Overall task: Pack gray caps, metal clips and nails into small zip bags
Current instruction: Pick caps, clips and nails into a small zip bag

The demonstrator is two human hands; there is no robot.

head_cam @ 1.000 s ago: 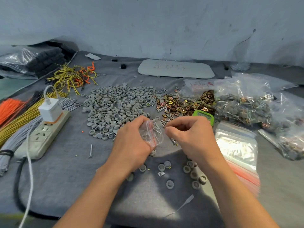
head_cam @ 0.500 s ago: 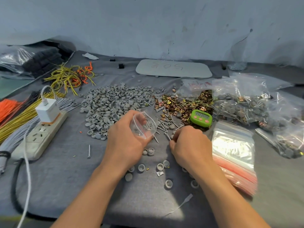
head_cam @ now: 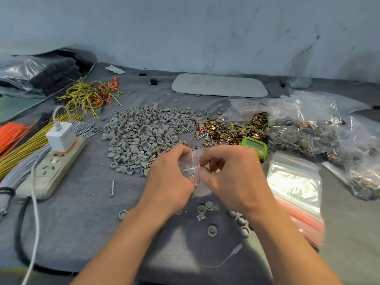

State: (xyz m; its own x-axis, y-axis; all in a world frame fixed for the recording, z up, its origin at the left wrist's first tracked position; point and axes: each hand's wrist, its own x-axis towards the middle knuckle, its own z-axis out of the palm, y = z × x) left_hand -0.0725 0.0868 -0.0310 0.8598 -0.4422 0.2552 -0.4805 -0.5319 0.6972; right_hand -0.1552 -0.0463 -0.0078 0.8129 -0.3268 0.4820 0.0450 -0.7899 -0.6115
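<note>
zip bag (head_cam: 195, 161): left hand (head_cam: 168, 182) pinches it, 9 o'clock side
right hand (head_cam: 232, 177): back from table (head_cam: 82, 212), pinching bag's mouth, probably dropping nails (head_cam: 187, 169) in

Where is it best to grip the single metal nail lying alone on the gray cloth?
Pinch mid-shaft from above, across its width: the single metal nail lies flat, pointing away from the person, with free space on both sides.
</note>
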